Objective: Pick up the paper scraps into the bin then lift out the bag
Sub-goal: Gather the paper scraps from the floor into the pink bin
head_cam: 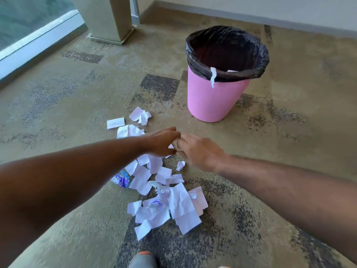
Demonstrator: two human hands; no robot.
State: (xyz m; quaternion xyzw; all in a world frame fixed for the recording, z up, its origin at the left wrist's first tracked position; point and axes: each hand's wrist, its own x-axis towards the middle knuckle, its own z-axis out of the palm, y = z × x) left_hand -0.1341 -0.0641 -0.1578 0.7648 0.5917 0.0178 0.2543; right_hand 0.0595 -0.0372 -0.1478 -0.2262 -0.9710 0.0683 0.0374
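A pink bin lined with a black bag stands upright on the carpet at the upper right. A white paper strip hangs over its near rim. Several white paper scraps lie in a loose heap on the floor in front of me, with more scraps farther off. My left hand and my right hand meet fingertip to fingertip just above the far end of the heap. Both have curled fingers, and a small white scrap shows pinched between them.
A blue printed wrapper lies at the heap's left edge. A column base and a glass wall with a white frame stand at the back left. My shoe is at the bottom edge. Patterned carpet surrounds the bin.
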